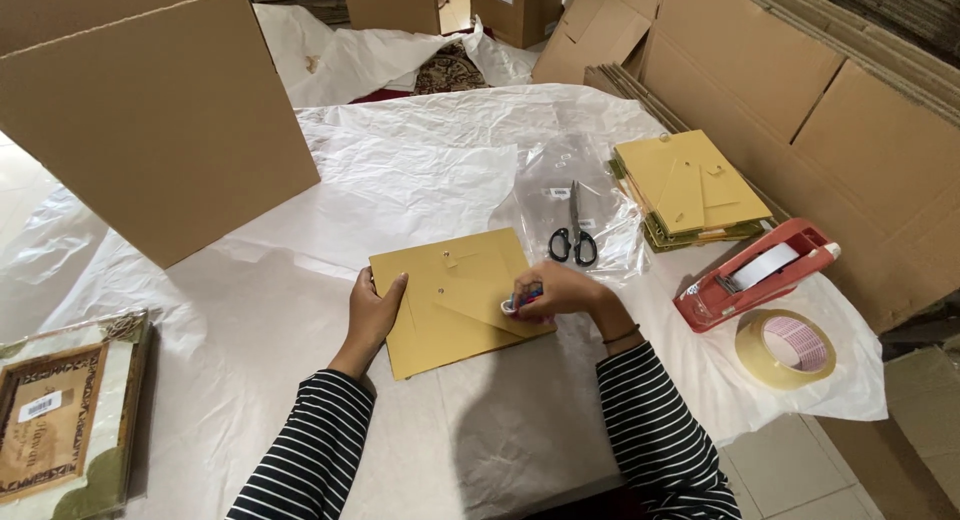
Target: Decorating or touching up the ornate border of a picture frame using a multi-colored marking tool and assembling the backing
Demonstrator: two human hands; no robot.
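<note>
At the far left, around eight o'clock, a wrapped frame (60, 420) lay face up at the table's edge. Above it, at ten o'clock, a big open box (150, 100) stood on the white paper (400, 170) that covered the table.

Near the centre lay a yellow board (440, 320), flat on the paper and turned slightly anticlockwise, with a triangular stand flap on its back. The left hand (372, 315) rested at the board's nine o'clock edge, fingers curled loosely over the rim and thumb on top, steadying it rather than clamping it. The right hand (560, 292) sat at the board's three o'clock side, fingers pinched shut around a small red-and-blue object (520, 301) that was pressed against the board near the flap's corner; what the object was could not be told. So the board lay between the two hands, touched by both.

Just past the board, at one o'clock, black-handled scissors (573, 235) lay on a clear plastic sleeve. Further right, at two o'clock, sat a stack of boards (690, 190). At three o'clock lay a red tape dispenser (760, 272), and just below it a tape roll (787, 347). Flattened cardboard (800, 70) leaned along the right side.
</note>
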